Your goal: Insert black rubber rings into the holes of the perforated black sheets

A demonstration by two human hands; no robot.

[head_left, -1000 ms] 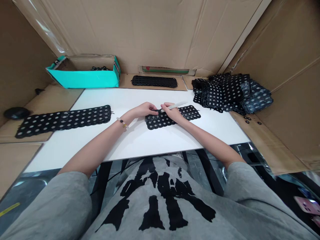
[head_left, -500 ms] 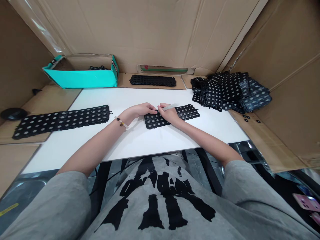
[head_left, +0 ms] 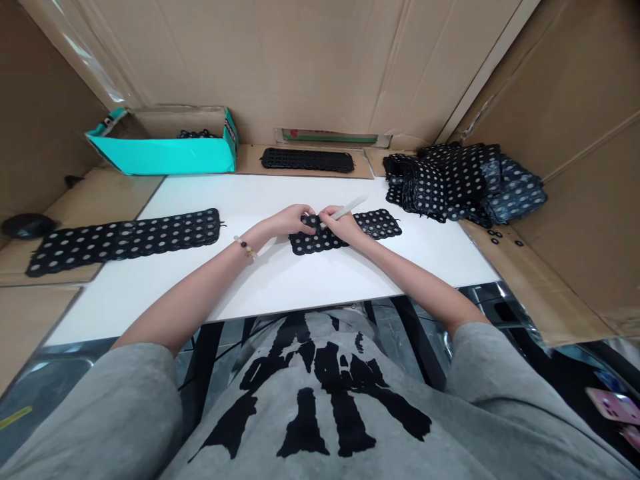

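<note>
A short black crocheted-looking panel with rows of pale round holes (head_left: 379,225) lies on the white tabletop (head_left: 300,287). At its left part my left hand (head_left: 293,221) pinches the far edge between thumb and fingers. My right hand (head_left: 345,225) is closed around a slim whitish pen-like tool (head_left: 353,207), its back end slanting up to the right. The tool's tip is down at the panel close to my left fingertips, too small to make out. Both hands cover parts of the panel.
A longer dotted black strip (head_left: 125,241) lies left. Behind are a turquoise-fronted box (head_left: 175,157) with black pieces inside and another black strip (head_left: 307,160). A pile of dotted panels (head_left: 450,180) sits right, with several small black rings (head_left: 495,234) nearby. Cardboard walls (head_left: 320,60) enclose the table.
The whitish tool has tilted more upright, its back end rising. My left fingers have curled further over the panel's edge, and the hands have drawn slightly apart.
</note>
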